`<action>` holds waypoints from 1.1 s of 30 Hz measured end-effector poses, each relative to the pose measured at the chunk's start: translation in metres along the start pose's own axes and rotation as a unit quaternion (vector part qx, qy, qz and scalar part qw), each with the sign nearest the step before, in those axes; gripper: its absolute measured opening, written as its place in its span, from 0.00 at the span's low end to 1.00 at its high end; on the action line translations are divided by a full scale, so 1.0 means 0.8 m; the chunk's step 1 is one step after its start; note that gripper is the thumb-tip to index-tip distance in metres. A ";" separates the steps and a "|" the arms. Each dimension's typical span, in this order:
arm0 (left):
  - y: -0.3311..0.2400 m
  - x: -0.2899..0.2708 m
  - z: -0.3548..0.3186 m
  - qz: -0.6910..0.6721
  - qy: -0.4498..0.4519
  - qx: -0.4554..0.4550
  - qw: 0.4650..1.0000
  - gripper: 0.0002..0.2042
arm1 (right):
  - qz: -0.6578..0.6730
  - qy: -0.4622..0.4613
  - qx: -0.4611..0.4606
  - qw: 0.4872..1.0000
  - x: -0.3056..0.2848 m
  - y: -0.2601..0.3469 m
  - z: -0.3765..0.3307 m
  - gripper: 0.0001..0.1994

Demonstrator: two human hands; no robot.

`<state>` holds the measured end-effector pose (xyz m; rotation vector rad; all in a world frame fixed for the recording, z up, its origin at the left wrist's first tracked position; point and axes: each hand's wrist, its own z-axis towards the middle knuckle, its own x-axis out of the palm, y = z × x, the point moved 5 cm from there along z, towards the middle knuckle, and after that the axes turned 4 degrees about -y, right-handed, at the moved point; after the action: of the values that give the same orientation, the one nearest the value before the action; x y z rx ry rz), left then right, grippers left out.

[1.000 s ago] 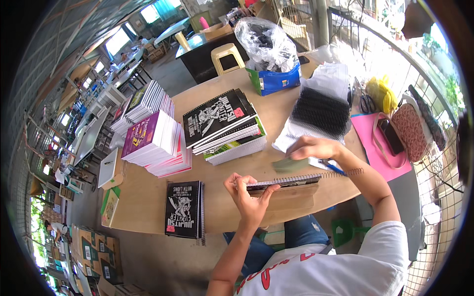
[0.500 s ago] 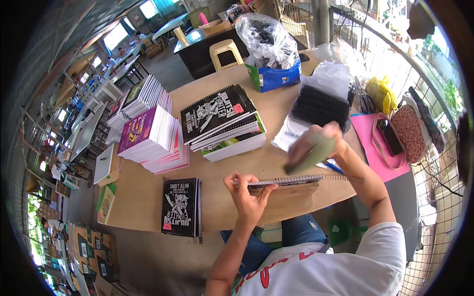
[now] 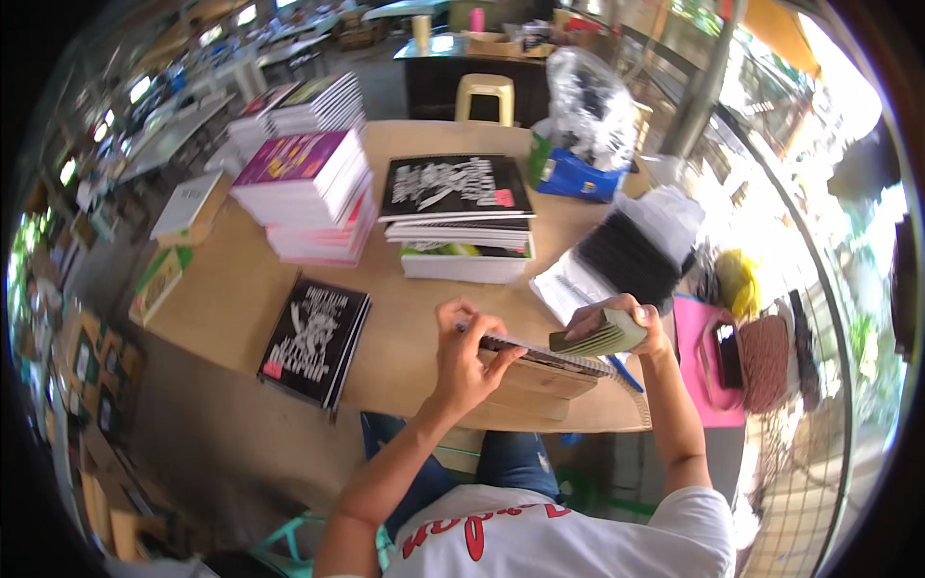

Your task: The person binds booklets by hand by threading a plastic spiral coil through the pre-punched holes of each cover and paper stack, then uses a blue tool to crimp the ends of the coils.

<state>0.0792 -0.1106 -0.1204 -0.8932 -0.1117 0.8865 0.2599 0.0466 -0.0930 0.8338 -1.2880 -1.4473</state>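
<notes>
My left hand (image 3: 466, 358) pinches the end of a spiral-bound book (image 3: 554, 357), thumb on the near side and fingers on the far side. The book stands on edge, its bound edge up, against a tan wooden or cardboard block (image 3: 528, 381) at the table's near edge. A loose wire coil (image 3: 640, 405) trails past the book's right end. In my right hand (image 3: 647, 330) is a dull green block with a ridged or layered side (image 3: 605, 334), just above the right part of the binding. Whether it touches the coil, I cannot tell.
Black-covered spiral books (image 3: 318, 339) lie at left. Stacks of black (image 3: 458, 188) and purple (image 3: 299, 159) books stand behind. Black coils (image 3: 631, 255) rest on white sheets, near a blue bag (image 3: 578, 178), yellow plastic (image 3: 737, 279), a phone (image 3: 727, 354) and a blue pen-like object (image 3: 626, 374).
The view has turned and shifted. My right hand with the green block, blurred before, is now steadier by the binding's right part. My left hand keeps its pinch on the book.
</notes>
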 end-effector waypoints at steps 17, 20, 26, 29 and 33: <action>-0.012 0.004 -0.003 -0.058 -0.053 0.037 0.996 0.13 | -0.565 -0.199 0.005 0.800 -0.154 -0.033 -0.063 0.29; -0.003 -0.017 0.002 0.018 -0.075 0.046 0.996 0.13 | -0.580 -0.127 -0.013 0.805 -0.157 -0.059 -0.033 0.25; -0.011 -0.005 0.002 0.024 -0.020 0.020 0.999 0.16 | -0.141 -0.025 0.021 0.989 -0.016 0.022 -0.019 0.46; -0.014 0.003 0.000 0.012 -0.024 0.015 1.000 0.16 | -0.032 -0.006 -0.088 0.996 -0.025 0.016 -0.029 0.47; -0.012 -0.008 0.000 0.028 -0.025 0.017 0.999 0.16 | -0.420 -0.143 0.188 0.876 -0.040 0.000 -0.023 0.41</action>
<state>0.0807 -0.1179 -0.1120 -0.8456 -0.1140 0.9602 0.2863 0.0720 -0.1004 1.6291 -1.5409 -2.0808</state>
